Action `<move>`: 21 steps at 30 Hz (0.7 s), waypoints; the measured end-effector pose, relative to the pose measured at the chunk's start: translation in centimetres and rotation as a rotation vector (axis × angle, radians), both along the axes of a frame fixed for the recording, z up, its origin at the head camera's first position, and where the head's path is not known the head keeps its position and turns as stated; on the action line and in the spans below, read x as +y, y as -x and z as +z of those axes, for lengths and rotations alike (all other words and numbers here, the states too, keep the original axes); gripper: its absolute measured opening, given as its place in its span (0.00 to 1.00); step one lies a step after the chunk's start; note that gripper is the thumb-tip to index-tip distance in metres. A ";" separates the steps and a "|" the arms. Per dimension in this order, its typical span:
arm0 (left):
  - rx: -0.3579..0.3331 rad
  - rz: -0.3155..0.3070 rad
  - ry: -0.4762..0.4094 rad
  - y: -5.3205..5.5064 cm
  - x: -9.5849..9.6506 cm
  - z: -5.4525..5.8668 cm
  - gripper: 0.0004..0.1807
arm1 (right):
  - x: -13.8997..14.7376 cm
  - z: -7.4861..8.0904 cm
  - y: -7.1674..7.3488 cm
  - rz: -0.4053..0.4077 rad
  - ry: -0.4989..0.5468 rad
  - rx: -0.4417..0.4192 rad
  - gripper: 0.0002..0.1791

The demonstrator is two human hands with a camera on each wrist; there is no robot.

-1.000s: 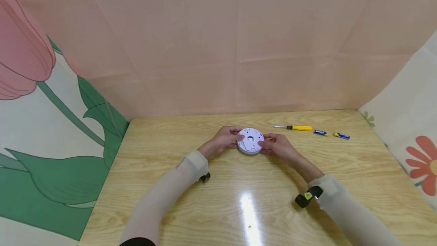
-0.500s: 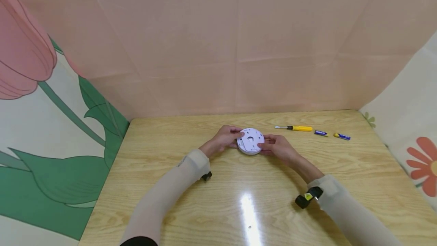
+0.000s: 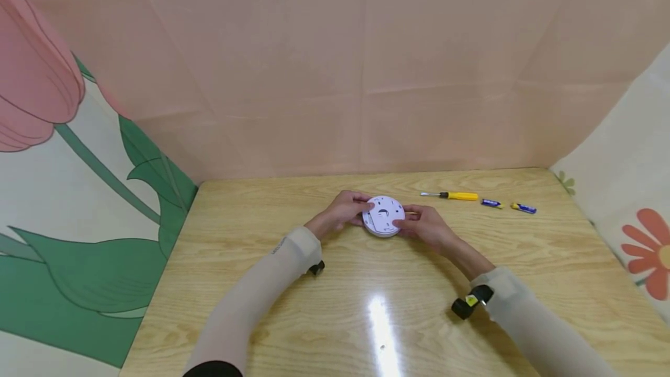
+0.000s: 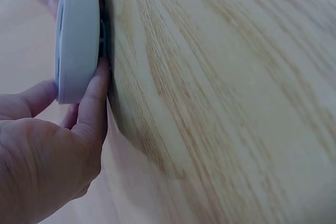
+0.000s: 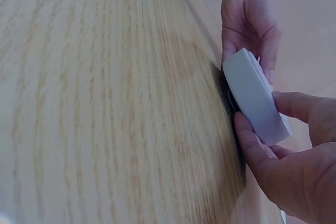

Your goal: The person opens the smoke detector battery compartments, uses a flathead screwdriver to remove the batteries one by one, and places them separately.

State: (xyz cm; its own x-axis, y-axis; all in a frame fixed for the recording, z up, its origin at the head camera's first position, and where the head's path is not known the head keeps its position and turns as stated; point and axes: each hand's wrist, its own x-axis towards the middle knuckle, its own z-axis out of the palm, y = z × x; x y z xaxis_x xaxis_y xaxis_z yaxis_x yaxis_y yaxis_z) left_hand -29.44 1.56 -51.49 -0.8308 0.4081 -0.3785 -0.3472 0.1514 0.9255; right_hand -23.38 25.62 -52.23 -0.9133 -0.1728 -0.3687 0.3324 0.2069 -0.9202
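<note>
A round white smoke detector (image 3: 385,228), its slotted back plate facing up, is held between both hands near the back of the table. My left hand (image 3: 342,210) grips its left edge, thumb on the plate and fingers underneath. On the opposite edge my right hand (image 3: 428,227) pinches it the same way. In the left wrist view the detector's side wall (image 4: 80,51) shows above the left fingers (image 4: 94,95), close over the wood. The right wrist view has its smooth side (image 5: 251,93) tilted, the right thumb (image 5: 296,106) on the plate side.
A yellow-handled screwdriver (image 3: 460,196) lies to the right of the hands. Beyond it are two blue and yellow batteries, one nearer (image 3: 491,203) and one farther right (image 3: 524,208). The wooden table (image 3: 293,319) meets a pink backdrop (image 3: 293,132) at the back.
Both thumbs have shifted slightly on the plate, the left one away from me and the right one inward and toward me. The detector stays in nearly the same place.
</note>
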 end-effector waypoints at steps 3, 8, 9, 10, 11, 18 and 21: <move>-0.007 0.001 -0.005 0.1 0.0 -0.1 0.19 | 0.0 0.0 0.0 -0.011 -0.004 -0.005 0.38; -0.016 -0.004 -0.002 0.1 0.0 -0.1 0.19 | -0.1 0.0 -0.1 -0.017 -0.009 0.000 0.39; -0.019 -0.004 -0.003 0.2 0.0 -0.1 0.20 | -0.1 0.0 -0.1 -0.014 -0.009 0.008 0.39; -0.022 -0.005 -0.002 0.2 0.0 -0.1 0.20 | -0.1 -0.1 -0.1 -0.012 -0.008 0.016 0.40; -0.025 -0.004 -0.003 0.2 -0.1 -0.1 0.20 | -0.1 -0.1 -0.1 -0.011 -0.006 0.025 0.40; -0.046 0.006 -0.006 0.2 -0.2 -0.1 0.20 | -0.2 -0.3 -0.3 0.005 -0.043 0.071 0.41; -0.048 0.007 -0.007 0.2 -0.2 -0.1 0.19 | -0.3 -0.4 -0.3 -0.004 -0.059 0.074 0.41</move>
State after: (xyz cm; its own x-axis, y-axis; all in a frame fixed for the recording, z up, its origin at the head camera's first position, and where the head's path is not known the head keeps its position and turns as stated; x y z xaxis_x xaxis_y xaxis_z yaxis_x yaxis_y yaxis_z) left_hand -29.60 1.33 -51.58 -0.8146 0.4048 -0.4155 -0.3926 0.1427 0.9086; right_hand -23.04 25.32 -52.59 -0.9390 -0.1488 -0.3100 0.2653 0.2599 -0.9285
